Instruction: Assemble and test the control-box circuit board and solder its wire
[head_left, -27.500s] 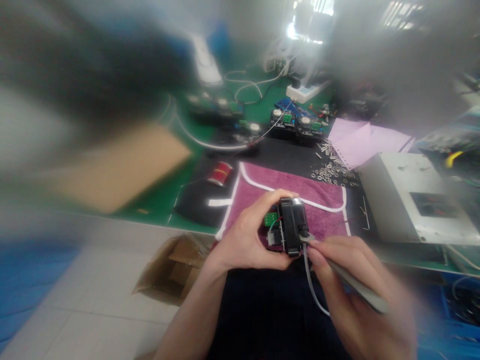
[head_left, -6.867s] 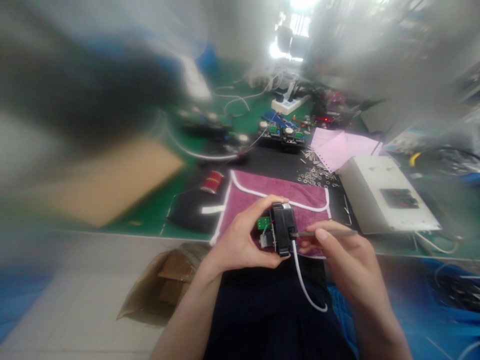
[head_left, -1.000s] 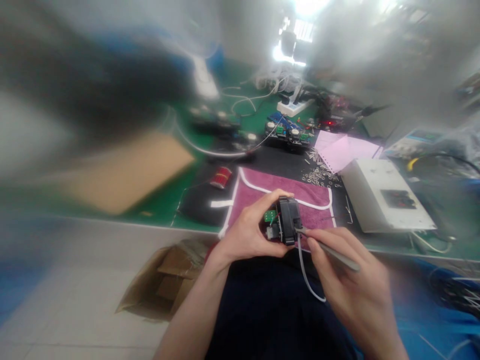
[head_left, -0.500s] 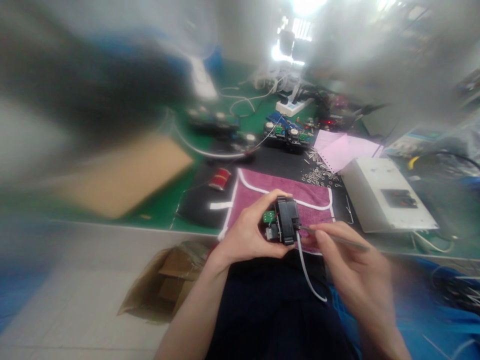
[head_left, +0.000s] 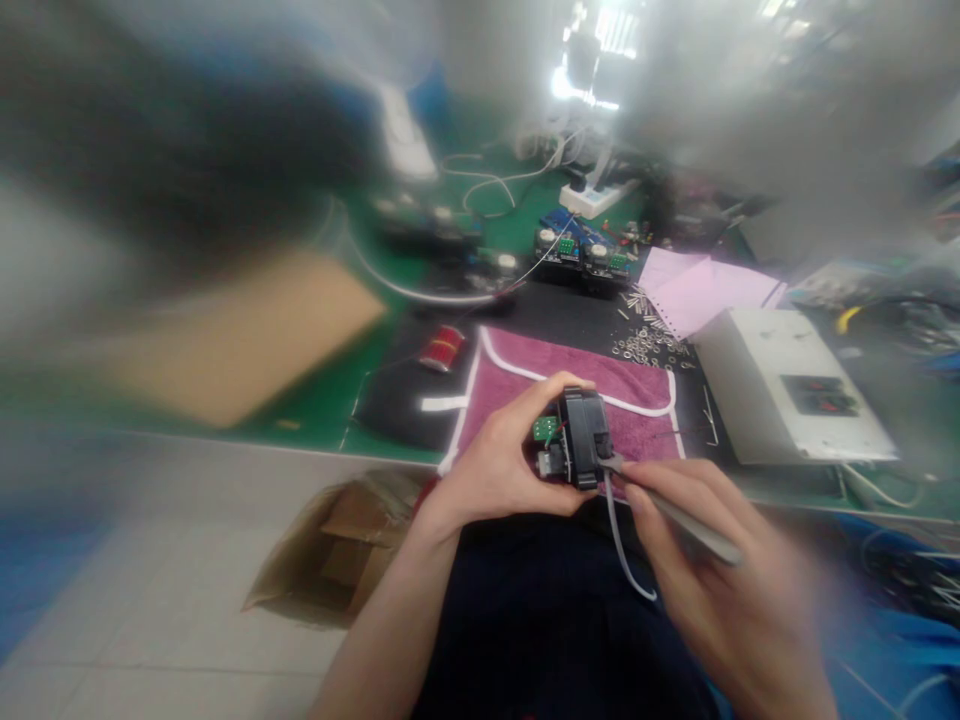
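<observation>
My left hand (head_left: 499,460) is wrapped round a black plastic housing (head_left: 583,438), thumb below and fingers above. On its left side show a circuit board, a green terminal block (head_left: 545,429) and a grey connector (head_left: 551,462). A grey-white cable (head_left: 619,545) hangs from its right side toward my lap. Between the thumb and fingers of my right hand (head_left: 712,540) are grey metal tweezers (head_left: 686,525), their tips at the housing where the cable comes out. Below both is a purple cloth (head_left: 510,390) with white edging.
A red wire spool (head_left: 442,348) lies left of the cloth. Loose small metal parts (head_left: 645,345), pink papers (head_left: 694,285) and a white metal box (head_left: 795,385) are to the right. Similar circuit assemblies (head_left: 577,255) stand at the back. An open cardboard box (head_left: 337,550) is on the floor.
The tweezers have turned so their broad side shows, and my right hand has rolled with them. The housing stays in my left hand, tilted slightly. The whole view has shifted a little.
</observation>
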